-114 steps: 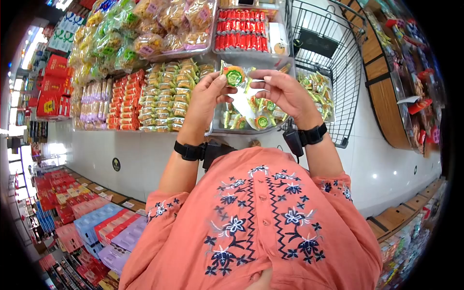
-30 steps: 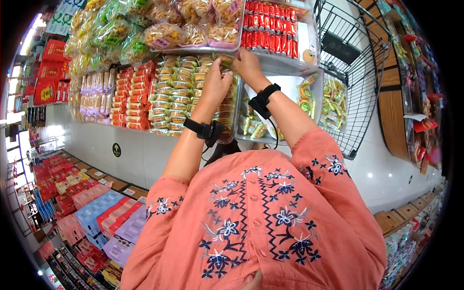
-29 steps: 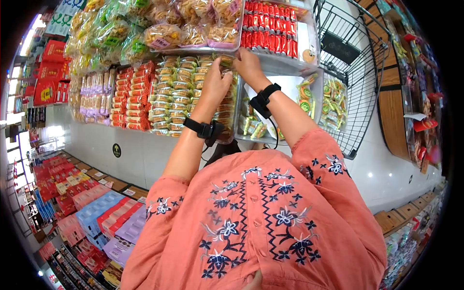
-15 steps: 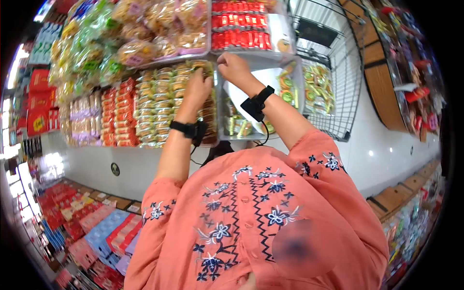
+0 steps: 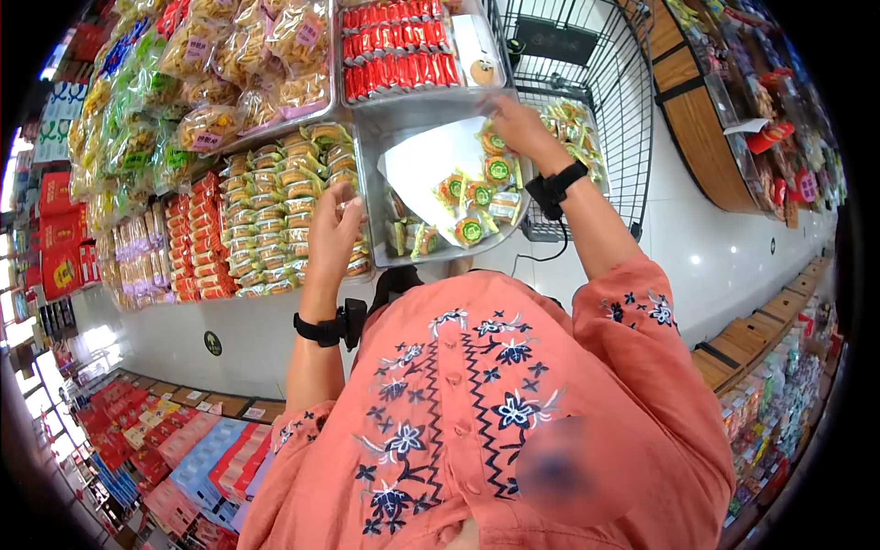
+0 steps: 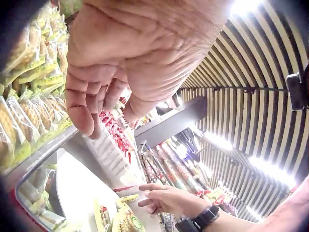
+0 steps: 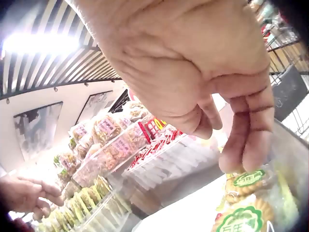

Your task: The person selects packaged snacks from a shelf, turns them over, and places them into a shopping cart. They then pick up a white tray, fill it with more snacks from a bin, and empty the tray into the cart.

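My right hand (image 5: 521, 130) is over the right side of a clear tray (image 5: 380, 240). Its fingers point down, with the fingertips right at a wrapped biscuit (image 7: 248, 181) marked by a green label. Other wrapped biscuits (image 5: 478, 194) with similar labels lie on a white sheet (image 5: 417, 160) in this tray. My left hand (image 5: 334, 229) hangs over the right edge of the neat rows of yellow-wrapped biscuits (image 5: 266, 220). Its fingers are loosely bent, and nothing shows between them in the left wrist view.
A shopping cart (image 5: 632, 137) stands at the right, with more wrapped biscuits (image 5: 573, 124) beside the tray. Behind are red packets (image 5: 399, 73) and bagged snacks (image 5: 206, 124). Red-wrapped packs (image 5: 192, 238) stand left of the biscuit rows.
From the far end of the biscuit rows, my right hand has moved right across the tray. My left hand has drawn back nearer the body. The head view has shifted.
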Available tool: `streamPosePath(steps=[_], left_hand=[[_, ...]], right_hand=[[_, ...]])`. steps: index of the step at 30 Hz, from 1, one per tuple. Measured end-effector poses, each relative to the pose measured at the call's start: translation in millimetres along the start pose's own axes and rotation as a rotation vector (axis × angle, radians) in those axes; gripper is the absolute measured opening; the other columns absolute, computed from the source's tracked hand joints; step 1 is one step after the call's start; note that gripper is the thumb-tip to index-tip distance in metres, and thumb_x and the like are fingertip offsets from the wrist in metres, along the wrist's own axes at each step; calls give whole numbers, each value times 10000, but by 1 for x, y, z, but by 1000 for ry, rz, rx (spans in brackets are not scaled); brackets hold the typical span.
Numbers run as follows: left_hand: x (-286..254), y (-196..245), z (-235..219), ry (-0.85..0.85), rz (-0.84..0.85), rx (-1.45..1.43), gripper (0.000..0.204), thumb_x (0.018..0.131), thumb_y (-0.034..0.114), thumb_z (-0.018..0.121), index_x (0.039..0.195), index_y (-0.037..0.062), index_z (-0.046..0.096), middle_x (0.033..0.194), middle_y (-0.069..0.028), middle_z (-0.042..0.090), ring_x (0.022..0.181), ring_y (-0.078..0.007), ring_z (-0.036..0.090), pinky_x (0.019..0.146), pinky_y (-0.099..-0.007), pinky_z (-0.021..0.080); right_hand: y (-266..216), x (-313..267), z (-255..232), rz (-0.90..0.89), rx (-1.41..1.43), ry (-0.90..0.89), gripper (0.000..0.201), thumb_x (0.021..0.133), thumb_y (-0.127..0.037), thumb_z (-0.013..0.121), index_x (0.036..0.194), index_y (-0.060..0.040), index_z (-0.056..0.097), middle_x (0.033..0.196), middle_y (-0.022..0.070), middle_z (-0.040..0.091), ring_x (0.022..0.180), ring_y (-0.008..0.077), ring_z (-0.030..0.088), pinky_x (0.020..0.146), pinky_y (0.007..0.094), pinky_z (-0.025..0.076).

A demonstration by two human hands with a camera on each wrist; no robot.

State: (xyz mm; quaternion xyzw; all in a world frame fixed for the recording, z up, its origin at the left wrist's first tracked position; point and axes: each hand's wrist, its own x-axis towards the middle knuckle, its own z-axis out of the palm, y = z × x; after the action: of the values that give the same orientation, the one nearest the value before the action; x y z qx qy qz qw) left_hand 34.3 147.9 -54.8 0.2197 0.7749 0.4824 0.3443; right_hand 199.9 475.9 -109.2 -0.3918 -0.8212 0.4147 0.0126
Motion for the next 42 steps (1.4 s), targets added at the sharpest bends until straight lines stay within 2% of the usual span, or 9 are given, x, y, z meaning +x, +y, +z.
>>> streamPosePath(steps=[4,10,15,16,22,26,30,34,42], left_hand=[[-9,5,9,17,2,-26,450,1012,208,597,1391,-9,491,1239,-103,610,919,-152,671,646,-256,523],[-16,5,10,36,-11,-47,447,1014,214,597,1393,1,494,1245,-104,615,933,-153,674,650,-254,523],[-23,8,9,1,-49,-52,451,1030,237,576,1405,3,490,1293,-114,606,990,-160,671,687,-264,527],[-22,11,11,-6,-36,-67,454,1029,240,579,1405,3,490,1288,-112,608,990,-161,672,693,-266,526],[3,41,26,-92,98,-123,477,1002,243,625,1392,-1,497,1272,-104,618,995,-165,655,748,-281,524],[23,33,42,-41,406,156,477,949,223,701,1338,-9,552,1188,-81,641,914,-153,619,782,-288,512],[23,35,38,-191,225,-53,378,983,213,662,1287,0,591,1039,-49,688,880,-116,620,750,-257,499],[22,31,30,-282,96,-280,325,1016,238,613,1246,10,609,1020,-40,691,887,-108,647,724,-254,511],[19,16,9,-168,-53,-568,313,1031,231,575,1235,-6,602,1048,-58,707,847,-116,673,677,-252,523]], right_hand=[[12,23,24,-82,-219,7,430,910,-49,445,1330,-76,532,775,188,664,551,274,660,473,403,513],[-2,21,19,-39,-152,-74,365,896,-53,504,1247,20,571,951,283,690,836,399,699,729,471,560],[-46,-12,-13,63,414,-270,513,920,-125,584,1415,-36,483,893,106,706,579,160,662,505,279,552],[-64,-28,-22,32,462,-311,499,923,-145,605,1388,0,499,977,104,731,576,122,648,505,259,544],[-80,-46,-4,-47,811,-525,451,968,-218,608,1339,19,511,1038,163,749,580,101,645,506,231,516],[-89,-57,16,0,922,-609,396,987,-207,579,1320,2,524,1044,176,745,584,107,654,526,249,527],[-85,-53,25,13,1056,-671,354,1009,-184,530,1310,2,528,1041,189,744,589,128,663,528,275,535],[-88,-52,24,-35,1078,-741,323,1024,-174,498,1287,10,537,1013,185,746,585,132,661,524,281,535],[-93,-45,31,-17,925,-491,319,1000,-267,605,1202,-21,605,851,59,676,630,96,645,507,246,504]])
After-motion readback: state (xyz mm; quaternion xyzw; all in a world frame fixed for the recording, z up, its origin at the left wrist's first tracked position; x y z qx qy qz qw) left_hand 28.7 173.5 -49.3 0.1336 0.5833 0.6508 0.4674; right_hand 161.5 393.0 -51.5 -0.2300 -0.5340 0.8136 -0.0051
